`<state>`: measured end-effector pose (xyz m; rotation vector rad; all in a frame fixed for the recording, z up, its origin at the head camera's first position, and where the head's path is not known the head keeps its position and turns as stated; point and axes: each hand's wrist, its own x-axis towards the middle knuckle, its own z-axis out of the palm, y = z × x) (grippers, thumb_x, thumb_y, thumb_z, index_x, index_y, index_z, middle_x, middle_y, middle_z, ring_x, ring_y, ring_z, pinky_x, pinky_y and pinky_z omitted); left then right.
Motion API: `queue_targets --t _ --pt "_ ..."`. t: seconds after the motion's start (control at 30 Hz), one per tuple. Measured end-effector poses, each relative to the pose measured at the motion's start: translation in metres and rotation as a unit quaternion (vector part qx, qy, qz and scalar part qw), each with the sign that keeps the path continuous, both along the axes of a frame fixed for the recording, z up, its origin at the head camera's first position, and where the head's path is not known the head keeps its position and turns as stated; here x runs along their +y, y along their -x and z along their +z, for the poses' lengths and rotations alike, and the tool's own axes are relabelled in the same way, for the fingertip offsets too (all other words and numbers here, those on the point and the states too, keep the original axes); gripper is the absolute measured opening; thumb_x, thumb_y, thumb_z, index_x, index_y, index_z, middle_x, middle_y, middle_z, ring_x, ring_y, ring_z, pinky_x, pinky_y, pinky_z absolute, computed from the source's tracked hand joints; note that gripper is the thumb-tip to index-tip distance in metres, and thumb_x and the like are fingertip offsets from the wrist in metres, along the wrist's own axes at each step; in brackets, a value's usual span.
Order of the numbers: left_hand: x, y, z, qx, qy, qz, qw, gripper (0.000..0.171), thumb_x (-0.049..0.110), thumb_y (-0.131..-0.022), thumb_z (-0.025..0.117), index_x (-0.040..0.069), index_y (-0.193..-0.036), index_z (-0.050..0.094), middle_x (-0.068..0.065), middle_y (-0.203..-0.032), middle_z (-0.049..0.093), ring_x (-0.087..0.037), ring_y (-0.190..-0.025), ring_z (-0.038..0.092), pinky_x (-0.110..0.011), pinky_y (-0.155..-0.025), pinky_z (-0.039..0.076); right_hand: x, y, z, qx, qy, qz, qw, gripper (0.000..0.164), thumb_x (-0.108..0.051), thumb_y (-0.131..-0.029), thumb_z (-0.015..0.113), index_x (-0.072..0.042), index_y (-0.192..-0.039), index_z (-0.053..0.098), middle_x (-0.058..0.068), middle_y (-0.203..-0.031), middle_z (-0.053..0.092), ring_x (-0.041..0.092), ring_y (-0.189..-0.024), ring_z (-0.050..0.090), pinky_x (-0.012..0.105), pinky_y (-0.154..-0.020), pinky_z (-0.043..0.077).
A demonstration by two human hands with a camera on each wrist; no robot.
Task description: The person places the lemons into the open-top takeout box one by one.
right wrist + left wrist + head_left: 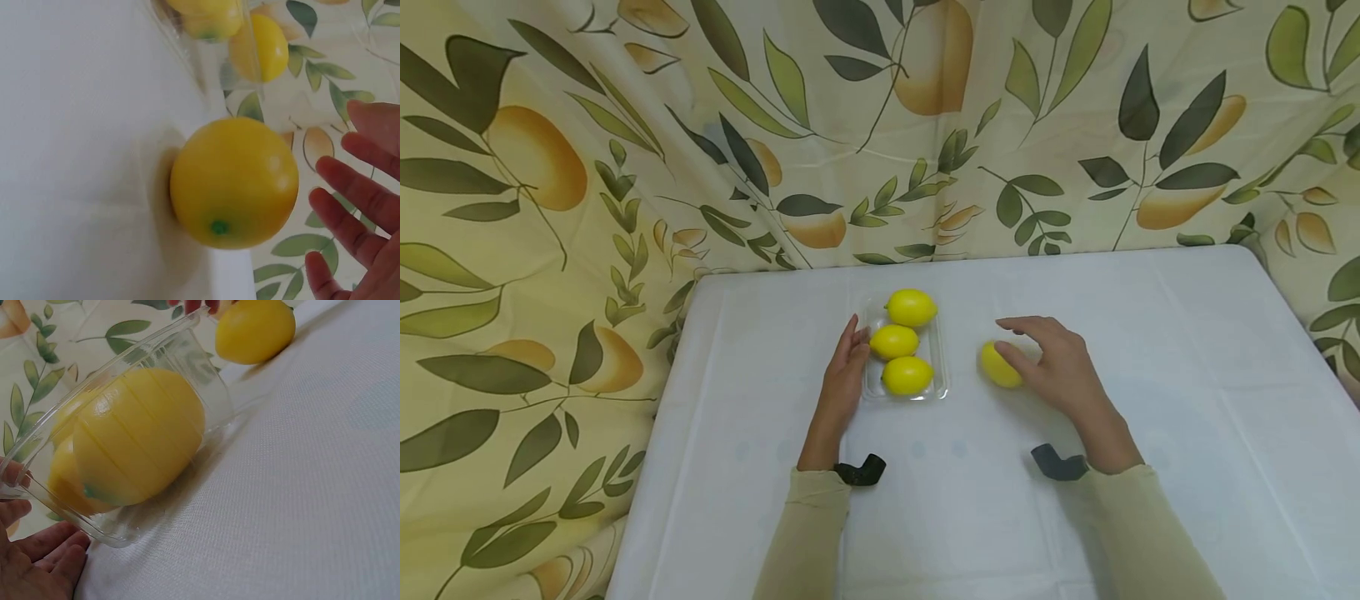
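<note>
A clear plastic tray [942, 367] on the table holds three yellow lemons in a column: a far lemon [912, 307], a middle lemon [895, 342] and a near lemon [907, 376]. My left hand [844, 379] rests along the tray's left side, its fingers at the wall. Right of the tray a loose lemon [1000, 365] lies on the cloth. Over it hovers my right hand [1060, 367], thumb and fingers spread. In the right wrist view a gap shows between the fingertips [325, 165] and that lemon, whose green tip faces the camera.
A white cloth [1150, 350] covers the table. Behind it and at the left hangs a curtain [865, 167] printed with leaves and fruit. Dark curved pieces stick out at the wrists, one at the left [863, 471] and one at the right [1058, 462].
</note>
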<state>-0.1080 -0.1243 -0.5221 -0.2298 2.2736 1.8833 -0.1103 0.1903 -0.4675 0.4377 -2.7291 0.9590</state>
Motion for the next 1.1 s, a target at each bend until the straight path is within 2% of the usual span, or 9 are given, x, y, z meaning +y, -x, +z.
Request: queue_targets --t 0.2,0.43,0.63,0.77,1.1 --pt "0.0 0.0 -0.001 0.001 0.0 -0.001 1.0 0.05 0.043 -0.108 0.041 0.057 -0.154 0.026 0.018 -0.154 0.045 -0.014 -0.147 0.039 -0.048 -0.125 0.029 0.005 -0.003 -0.001 -0.072 -0.012 -0.014 0.997 0.042 -0.031 -0.095 0.072 -0.013 -0.133 0.067 0.013 -0.126 0.07 0.032 -0.109 0.064 0.054 -0.088 0.05" --pt "0.0 0.0 -0.001 -0.004 0.001 -0.003 1.0 0.049 0.045 -0.108 0.041 0.059 -0.152 0.026 0.019 -0.155 0.044 -0.014 -0.148 0.038 -0.048 -0.125 0.028 0.007 -0.008 -0.006 -0.133 -0.023 -0.028 0.991 0.054 -0.038 -0.089 0.079 -0.011 -0.134 0.065 0.015 -0.129 0.069 0.035 -0.11 0.064 0.056 -0.092 0.052" --pt "0.0 0.0 0.0 0.0 -0.002 -0.003 1.0 0.05 0.043 -0.108 0.041 0.058 -0.153 0.026 0.018 -0.154 0.044 -0.015 -0.148 0.038 -0.049 -0.125 0.029 0.007 -0.011 -0.013 -0.158 -0.023 -0.039 0.986 0.055 -0.038 -0.084 0.084 -0.013 -0.13 0.066 0.012 -0.128 0.07 0.035 -0.109 0.064 0.054 -0.091 0.053" --pt "-0.001 0.001 0.001 0.001 -0.002 -0.002 1.0 0.051 0.043 -0.108 0.041 0.055 -0.155 0.025 0.019 -0.153 0.045 -0.014 -0.147 0.039 -0.047 -0.125 0.029 0.007 -0.013 -0.02 -0.157 -0.021 -0.032 0.987 0.057 -0.035 -0.082 0.086 -0.013 -0.131 0.066 0.013 -0.128 0.069 0.034 -0.109 0.064 0.053 -0.092 0.053" --pt "0.0 0.0 0.0 -0.001 -0.004 -0.004 1.0 0.051 0.043 -0.107 0.041 0.055 -0.155 0.026 0.018 -0.153 0.045 -0.014 -0.147 0.04 -0.047 -0.125 0.029 0.003 -0.014 -0.029 -0.162 -0.015 -0.011 0.987 0.07 -0.033 -0.078 0.089 -0.015 -0.139 0.061 0.012 -0.135 0.063 0.036 -0.123 0.059 0.057 -0.101 0.049"
